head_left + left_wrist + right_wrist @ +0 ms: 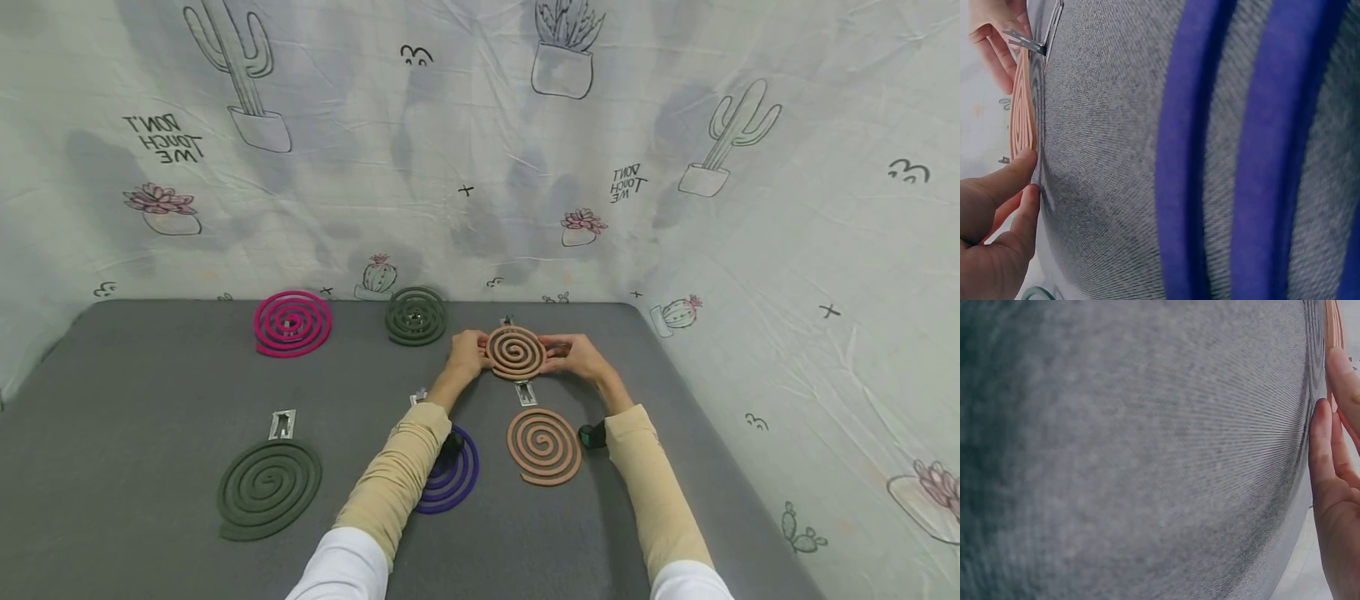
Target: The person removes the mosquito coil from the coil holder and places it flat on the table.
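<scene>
Both hands hold a tan mosquito coil (517, 352) by its opposite edges, toward the back right of the table. My left hand (467, 354) pinches the left edge between thumb and fingers. On the right edge, my right hand (581, 357) does the same. The left wrist view shows this coil nearly edge-on, close over the table, with a metal coil stand (1029, 42) beside it. A second tan coil (543, 447) lies flat nearer to me, below a metal stand (526, 392). Under my left forearm, a purple coil (457, 483) is partly hidden.
At the back of the grey table (165, 400) are a pink coil (292, 323) and a dark green coil (416, 316), each over a metal stand. A larger green coil (270, 487) lies front left, below another stand (282, 424). A printed cloth (465, 150) hangs behind.
</scene>
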The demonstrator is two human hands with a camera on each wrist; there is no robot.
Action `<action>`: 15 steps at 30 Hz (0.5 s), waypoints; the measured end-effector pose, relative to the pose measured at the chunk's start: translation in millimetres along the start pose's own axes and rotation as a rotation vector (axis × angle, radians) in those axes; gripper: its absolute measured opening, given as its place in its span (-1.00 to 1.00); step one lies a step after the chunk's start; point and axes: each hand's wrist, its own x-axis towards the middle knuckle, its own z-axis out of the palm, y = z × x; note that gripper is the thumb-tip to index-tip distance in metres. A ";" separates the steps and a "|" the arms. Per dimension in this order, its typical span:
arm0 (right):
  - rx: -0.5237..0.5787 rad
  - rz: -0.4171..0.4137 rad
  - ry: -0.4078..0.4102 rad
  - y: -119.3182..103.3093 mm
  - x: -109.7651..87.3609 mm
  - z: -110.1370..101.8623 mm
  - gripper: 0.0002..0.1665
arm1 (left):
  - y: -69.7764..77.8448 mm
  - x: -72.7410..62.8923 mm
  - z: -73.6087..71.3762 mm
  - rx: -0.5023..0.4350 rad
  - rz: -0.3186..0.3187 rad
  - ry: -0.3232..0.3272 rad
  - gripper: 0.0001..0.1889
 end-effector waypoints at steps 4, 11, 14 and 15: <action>-0.030 -0.004 -0.010 0.3 1.8 -0.7 -0.31 | 1.0 1.0 0.8 -0.003 -0.014 -0.001 -0.55; -0.060 0.011 -0.011 -3.8 2.2 -0.9 -0.31 | 2.0 1.9 3.0 -0.015 -0.032 -0.003 -0.54; -0.073 0.011 -0.009 -4.4 2.6 -0.6 -0.30 | 2.1 2.8 3.3 -0.011 -0.027 0.005 -0.54; -0.075 0.010 -0.009 -4.5 2.7 -0.8 -0.30 | 2.5 2.8 3.2 -0.015 -0.031 0.003 -0.54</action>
